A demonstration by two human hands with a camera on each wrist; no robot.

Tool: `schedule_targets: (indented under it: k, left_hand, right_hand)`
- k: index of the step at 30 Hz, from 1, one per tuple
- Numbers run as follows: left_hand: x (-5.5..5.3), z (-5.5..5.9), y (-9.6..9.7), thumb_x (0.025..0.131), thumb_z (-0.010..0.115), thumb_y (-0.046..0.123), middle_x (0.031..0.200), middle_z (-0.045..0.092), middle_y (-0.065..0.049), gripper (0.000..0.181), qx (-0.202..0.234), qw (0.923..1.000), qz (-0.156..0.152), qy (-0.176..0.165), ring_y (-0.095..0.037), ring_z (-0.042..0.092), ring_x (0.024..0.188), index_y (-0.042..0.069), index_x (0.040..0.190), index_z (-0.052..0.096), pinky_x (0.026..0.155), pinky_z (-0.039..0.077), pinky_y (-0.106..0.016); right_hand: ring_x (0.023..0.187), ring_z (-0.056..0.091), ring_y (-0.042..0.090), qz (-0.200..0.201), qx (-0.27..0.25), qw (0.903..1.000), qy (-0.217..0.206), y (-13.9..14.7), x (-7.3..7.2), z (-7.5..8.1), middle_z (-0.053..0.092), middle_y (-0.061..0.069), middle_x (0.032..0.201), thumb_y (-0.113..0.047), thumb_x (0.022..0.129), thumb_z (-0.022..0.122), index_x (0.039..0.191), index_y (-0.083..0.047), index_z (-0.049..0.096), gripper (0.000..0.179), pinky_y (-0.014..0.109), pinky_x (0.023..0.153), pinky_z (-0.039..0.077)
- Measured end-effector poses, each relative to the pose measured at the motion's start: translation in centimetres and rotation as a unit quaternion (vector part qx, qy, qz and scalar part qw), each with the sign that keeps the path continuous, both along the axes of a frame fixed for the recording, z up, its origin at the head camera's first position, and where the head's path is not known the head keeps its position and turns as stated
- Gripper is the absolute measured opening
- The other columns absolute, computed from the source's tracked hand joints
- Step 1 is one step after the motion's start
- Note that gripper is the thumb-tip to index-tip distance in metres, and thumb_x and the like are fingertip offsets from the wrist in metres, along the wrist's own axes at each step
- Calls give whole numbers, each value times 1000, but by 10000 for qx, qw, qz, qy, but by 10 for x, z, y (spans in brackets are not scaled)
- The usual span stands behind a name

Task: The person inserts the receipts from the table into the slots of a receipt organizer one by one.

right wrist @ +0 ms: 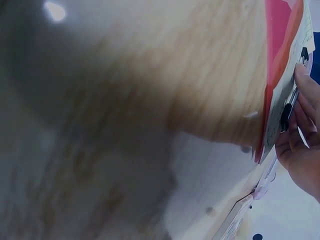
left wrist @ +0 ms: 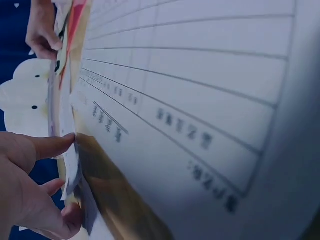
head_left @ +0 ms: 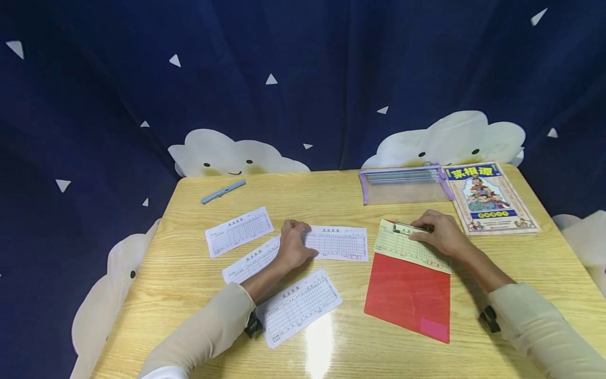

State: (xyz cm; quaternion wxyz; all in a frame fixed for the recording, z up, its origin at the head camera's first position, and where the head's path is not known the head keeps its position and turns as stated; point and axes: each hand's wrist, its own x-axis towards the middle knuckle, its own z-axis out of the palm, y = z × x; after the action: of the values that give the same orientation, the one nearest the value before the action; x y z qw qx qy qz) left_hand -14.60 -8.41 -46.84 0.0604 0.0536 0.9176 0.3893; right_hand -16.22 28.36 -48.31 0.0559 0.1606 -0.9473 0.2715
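Observation:
My left hand (head_left: pixel 294 245) is at the left end of a white printed slip (head_left: pixel 338 243). In the left wrist view, its thumb and fingers (left wrist: pixel 55 146) pinch the slip's edges, and the paper bows between them. My right hand (head_left: pixel 444 234) grips the metal clip (head_left: pixel 402 228) at the top of a red clipboard (head_left: pixel 407 295). Under that clip lies a pale yellow printed slip (head_left: pixel 402 245). The right wrist view shows the thumb on one side of the clip (right wrist: pixel 286 116) and the fingers on the other.
More white slips lie about the left arm: one at the upper left (head_left: pixel 240 231), one partly behind the hand (head_left: pixel 251 266), one near the front (head_left: pixel 300 305). Farther back are a blue pen (head_left: pixel 223 192), a purple-edged pouch (head_left: pixel 407 195) and an illustrated book (head_left: pixel 490 200).

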Motion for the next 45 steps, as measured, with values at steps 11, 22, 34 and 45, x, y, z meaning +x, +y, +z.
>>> schedule_targets:
  k: [11,22,34,45]
  left_hand:
    - [0,-5,-1,67,82,2,115,61,-16,43,130,9999,-33,-12,-32,54,112,-1,107,66,101,42,-42]
    - [-4,-4,-7,77,74,3,97,58,-10,37,482,9984,-270,-141,-18,51,86,4,113,65,68,47,-22]
    - [-15,13,-19,81,72,7,84,49,-1,37,1254,9897,152,-668,-7,38,58,12,117,65,46,37,-14]
    - [-26,29,-14,81,73,9,102,54,3,33,2344,9690,332,-711,-7,27,54,16,113,68,46,29,-17]
  right_hand:
    - [67,47,12,4,71,9999,-78,-1,1,0,61,3,80,-17,73,81,92,-6,73,23,22,57,38]
    - [68,49,13,14,65,10000,-64,-1,2,1,62,4,80,-17,72,81,93,-6,73,25,22,58,39]
    - [67,48,12,5,15,10000,31,-1,2,1,62,3,79,-17,72,82,92,-7,73,24,22,58,38]
    - [68,48,12,-18,10,10000,6,-1,3,1,62,3,81,-18,74,80,93,-5,73,24,22,58,39]
